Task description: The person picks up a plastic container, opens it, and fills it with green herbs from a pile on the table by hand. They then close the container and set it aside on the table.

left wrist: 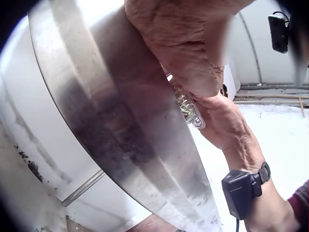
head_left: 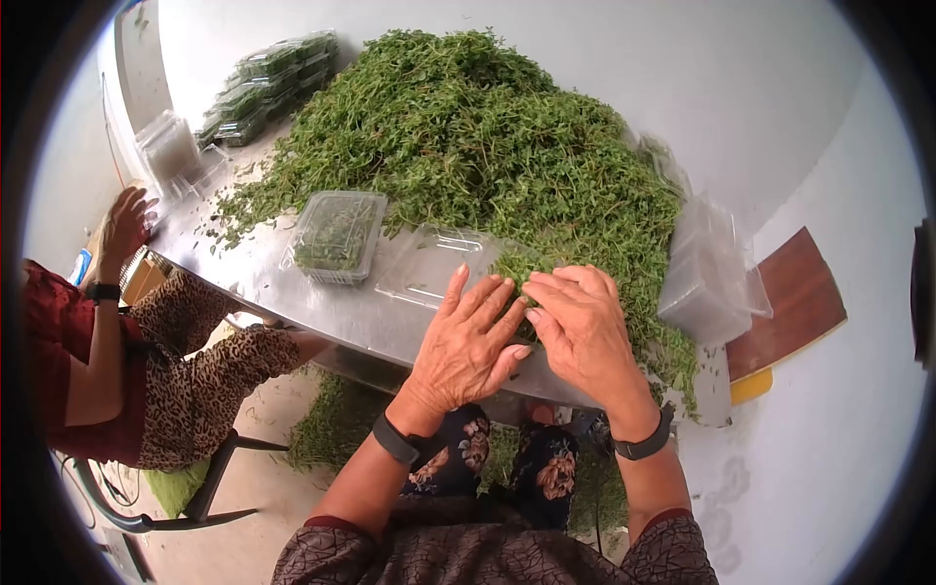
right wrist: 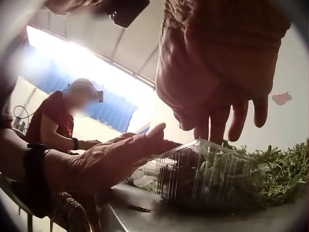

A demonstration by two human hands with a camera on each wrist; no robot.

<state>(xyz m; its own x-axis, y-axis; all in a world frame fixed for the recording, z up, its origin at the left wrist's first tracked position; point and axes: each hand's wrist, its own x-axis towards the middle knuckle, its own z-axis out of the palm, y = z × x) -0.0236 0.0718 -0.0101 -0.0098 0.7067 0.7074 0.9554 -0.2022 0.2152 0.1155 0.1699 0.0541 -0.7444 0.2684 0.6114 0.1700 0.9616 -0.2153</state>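
Observation:
Both hands meet over a clear plastic container of green sprigs at the table's near edge. My left hand has its fingers extended, tips at the sprigs; in the right wrist view this hand reaches the container's side, thumb raised. From the right, my right hand reaches over with slightly bent fingers; in the right wrist view the hand points its fingers down into the container. The clear lid lies flat to the left. The left wrist view mostly shows the metal table and my left hand.
A large heap of greens covers the table's back. A closed filled box stands left of the lid, more filled boxes are stacked behind, and empty containers stand at right. Another person sits at left.

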